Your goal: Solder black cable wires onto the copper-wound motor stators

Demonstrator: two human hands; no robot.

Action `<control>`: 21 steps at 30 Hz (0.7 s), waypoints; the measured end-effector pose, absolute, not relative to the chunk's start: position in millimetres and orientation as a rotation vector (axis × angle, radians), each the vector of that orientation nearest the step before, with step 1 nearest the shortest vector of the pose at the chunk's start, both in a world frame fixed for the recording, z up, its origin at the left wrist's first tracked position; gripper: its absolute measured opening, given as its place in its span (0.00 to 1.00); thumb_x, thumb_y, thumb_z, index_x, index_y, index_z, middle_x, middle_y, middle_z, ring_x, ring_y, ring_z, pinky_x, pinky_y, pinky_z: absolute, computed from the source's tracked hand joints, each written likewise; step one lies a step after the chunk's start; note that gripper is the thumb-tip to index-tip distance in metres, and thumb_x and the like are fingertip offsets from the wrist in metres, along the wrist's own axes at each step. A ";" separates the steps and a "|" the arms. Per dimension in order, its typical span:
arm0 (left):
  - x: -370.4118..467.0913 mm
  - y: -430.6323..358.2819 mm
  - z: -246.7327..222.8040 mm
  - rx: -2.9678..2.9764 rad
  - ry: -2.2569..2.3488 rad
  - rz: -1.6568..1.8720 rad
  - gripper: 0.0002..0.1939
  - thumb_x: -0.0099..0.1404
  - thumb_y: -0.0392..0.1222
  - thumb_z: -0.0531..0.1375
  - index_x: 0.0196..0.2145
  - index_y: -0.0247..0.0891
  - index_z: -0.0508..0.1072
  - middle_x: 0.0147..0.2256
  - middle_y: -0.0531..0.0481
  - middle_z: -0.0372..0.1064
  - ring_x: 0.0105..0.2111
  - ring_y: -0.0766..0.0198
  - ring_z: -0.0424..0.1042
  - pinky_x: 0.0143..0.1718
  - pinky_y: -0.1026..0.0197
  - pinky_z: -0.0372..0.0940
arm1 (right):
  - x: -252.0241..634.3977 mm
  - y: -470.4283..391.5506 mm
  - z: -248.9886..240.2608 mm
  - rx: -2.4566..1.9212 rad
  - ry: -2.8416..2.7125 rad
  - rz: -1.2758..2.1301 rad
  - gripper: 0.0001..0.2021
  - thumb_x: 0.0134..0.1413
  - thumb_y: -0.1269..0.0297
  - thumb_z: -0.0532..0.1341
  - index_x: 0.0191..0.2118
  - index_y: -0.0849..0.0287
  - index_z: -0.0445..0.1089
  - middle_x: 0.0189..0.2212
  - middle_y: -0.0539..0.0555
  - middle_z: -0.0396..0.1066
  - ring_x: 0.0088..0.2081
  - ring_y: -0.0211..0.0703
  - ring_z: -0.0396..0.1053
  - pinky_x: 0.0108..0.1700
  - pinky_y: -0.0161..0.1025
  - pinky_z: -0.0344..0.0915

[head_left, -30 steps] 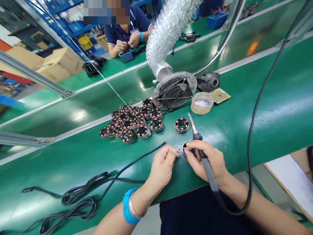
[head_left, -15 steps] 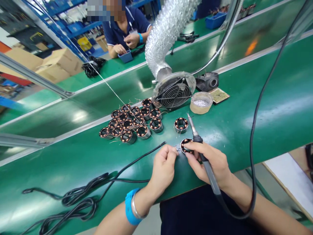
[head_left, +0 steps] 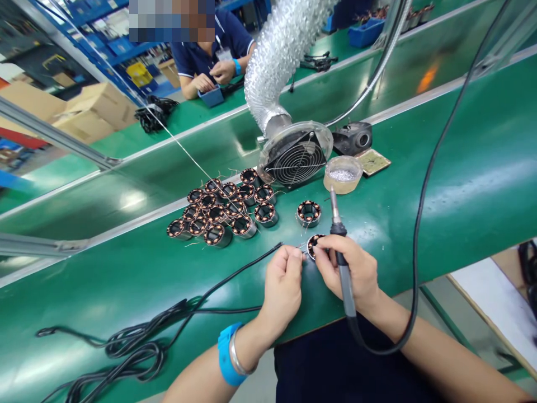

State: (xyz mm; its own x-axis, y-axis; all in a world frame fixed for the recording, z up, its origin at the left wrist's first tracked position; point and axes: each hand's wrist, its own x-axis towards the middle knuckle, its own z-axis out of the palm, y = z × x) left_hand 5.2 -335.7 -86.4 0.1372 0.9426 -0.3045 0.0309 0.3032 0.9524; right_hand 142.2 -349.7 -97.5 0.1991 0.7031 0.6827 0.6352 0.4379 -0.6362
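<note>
My left hand (head_left: 283, 282) is closed, thumb and forefinger pinching thin wire ends just left of a round copper-wound coil ring (head_left: 312, 246). Beneath that hand runs a black cable (head_left: 239, 309). My right hand (head_left: 350, 268) holds a soldering iron (head_left: 344, 280) in its grip, tip pointing up and away. Its thumb and forefinger also touch the coil ring's right side. Another coil ring (head_left: 308, 214) stands on the green table just beyond. Several more coil rings (head_left: 216, 212) are grouped to the left, with fine wires sticking out.
Behind the rings are a fan (head_left: 298, 159) with a silver duct (head_left: 268, 73), a round tub (head_left: 343, 174), a small square pad (head_left: 373, 162) and a black holder (head_left: 353, 138). Coiled black cables (head_left: 138, 341) lie at left. Across the bench a person (head_left: 210, 56) handles a blue box (head_left: 211, 96).
The soldering iron has tilted more upright, its tip shifting right in front of the tub. My right hand's fingers have moved slightly left around the coil ring. The view has shifted a little.
</note>
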 end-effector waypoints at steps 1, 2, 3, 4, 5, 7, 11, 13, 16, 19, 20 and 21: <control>5.1 -335.4 -86.4 1.064 1.244 0.880 0.20 0.65 0.59 0.58 0.30 0.38 0.67 0.19 0.60 0.52 0.18 0.72 0.50 0.20 0.68 0.51 | 143.1 -350.1 -96.6 -1.232 -1.518 0.067 0.13 0.56 0.77 0.62 0.45 0.55 0.68 0.33 0.50 0.76 0.29 0.38 0.75 0.34 0.35 0.75; 4.9 -335.0 -86.2 1.079 1.248 0.880 0.20 0.66 0.59 0.58 0.29 0.38 0.67 0.19 0.60 0.52 0.18 0.72 0.50 0.20 0.68 0.51 | 144.2 -350.8 -95.5 -1.220 -1.548 0.066 0.13 0.56 0.77 0.62 0.45 0.55 0.69 0.33 0.50 0.76 0.30 0.38 0.75 0.35 0.35 0.75; 4.7 -334.6 -86.1 1.095 1.255 0.879 0.20 0.66 0.58 0.58 0.29 0.38 0.66 0.19 0.60 0.52 0.18 0.72 0.50 0.20 0.68 0.52 | 145.4 -351.6 -94.2 -1.212 -1.571 0.067 0.13 0.56 0.77 0.62 0.45 0.55 0.69 0.34 0.51 0.77 0.31 0.39 0.76 0.36 0.35 0.76; 4.4 -334.2 -85.9 1.109 1.263 0.875 0.20 0.66 0.58 0.58 0.28 0.38 0.66 0.18 0.60 0.52 0.18 0.72 0.50 0.20 0.68 0.52 | 146.6 -352.7 -92.9 -1.209 -1.585 0.071 0.14 0.56 0.77 0.62 0.46 0.56 0.69 0.35 0.52 0.77 0.32 0.40 0.76 0.37 0.36 0.76; 4.1 -333.9 -85.8 1.120 1.272 0.872 0.20 0.66 0.57 0.58 0.28 0.38 0.65 0.18 0.60 0.52 0.18 0.72 0.50 0.20 0.68 0.52 | 148.1 -354.2 -91.7 -1.207 -1.594 0.084 0.14 0.56 0.77 0.62 0.47 0.56 0.69 0.36 0.53 0.77 0.34 0.41 0.77 0.38 0.37 0.76; 3.7 -333.8 -85.6 1.137 1.284 0.864 0.20 0.66 0.57 0.58 0.27 0.39 0.65 0.18 0.60 0.52 0.18 0.71 0.50 0.20 0.68 0.51 | 151.9 -358.4 -88.6 -1.201 -1.604 0.132 0.16 0.56 0.77 0.61 0.50 0.57 0.69 0.40 0.55 0.78 0.37 0.42 0.77 0.40 0.38 0.77; 3.4 -334.2 -85.4 1.151 1.286 0.854 0.20 0.66 0.58 0.57 0.27 0.38 0.65 0.18 0.60 0.51 0.18 0.71 0.50 0.20 0.68 0.51 | 165.7 -371.4 -74.2 -1.207 -1.574 0.279 0.19 0.60 0.77 0.59 0.54 0.55 0.68 0.41 0.53 0.78 0.39 0.41 0.77 0.44 0.38 0.76; 3.3 -334.4 -85.2 1.149 1.286 0.850 0.20 0.66 0.58 0.57 0.27 0.38 0.65 0.18 0.60 0.51 0.18 0.71 0.49 0.20 0.68 0.50 | 174.6 -377.8 -62.3 -1.208 -1.565 0.363 0.20 0.61 0.74 0.59 0.57 0.53 0.68 0.39 0.52 0.77 0.38 0.41 0.76 0.41 0.38 0.75; 3.1 -334.4 -85.1 1.146 1.290 0.846 0.20 0.66 0.58 0.57 0.27 0.39 0.65 0.18 0.60 0.50 0.18 0.72 0.48 0.20 0.68 0.49 | 185.7 -383.2 -46.0 -1.181 -1.566 0.432 0.16 0.59 0.70 0.59 0.53 0.54 0.72 0.34 0.52 0.75 0.33 0.42 0.72 0.33 0.38 0.71; 2.7 -334.3 -85.5 1.143 1.292 0.841 0.20 0.66 0.58 0.57 0.27 0.39 0.65 0.18 0.60 0.49 0.18 0.72 0.47 0.20 0.68 0.49 | 189.8 -383.8 -39.5 -1.200 -1.525 0.450 0.12 0.57 0.71 0.59 0.45 0.55 0.75 0.27 0.50 0.71 0.26 0.38 0.67 0.26 0.36 0.65; 2.6 -334.4 -85.6 1.142 1.294 0.837 0.21 0.66 0.58 0.57 0.27 0.39 0.65 0.18 0.60 0.49 0.18 0.72 0.47 0.20 0.68 0.49 | 189.8 -383.4 -39.4 -1.211 -1.500 0.451 0.11 0.56 0.71 0.59 0.43 0.55 0.75 0.26 0.49 0.71 0.24 0.38 0.65 0.24 0.36 0.64; 2.6 -334.4 -85.7 1.141 1.297 0.833 0.21 0.66 0.59 0.57 0.27 0.39 0.65 0.18 0.60 0.49 0.18 0.72 0.47 0.20 0.68 0.49 | 189.3 -383.0 -40.1 -1.222 -1.473 0.452 0.10 0.56 0.71 0.59 0.42 0.55 0.75 0.26 0.49 0.70 0.23 0.37 0.64 0.24 0.36 0.62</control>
State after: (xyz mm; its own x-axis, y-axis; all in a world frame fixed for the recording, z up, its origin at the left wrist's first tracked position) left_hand 2.6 -334.4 -85.7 0.1343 0.9477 -0.2894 0.1303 0.2726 0.9533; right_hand 189.3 -383.0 -40.1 0.1494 0.8568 0.4935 0.4332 0.3919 -0.8116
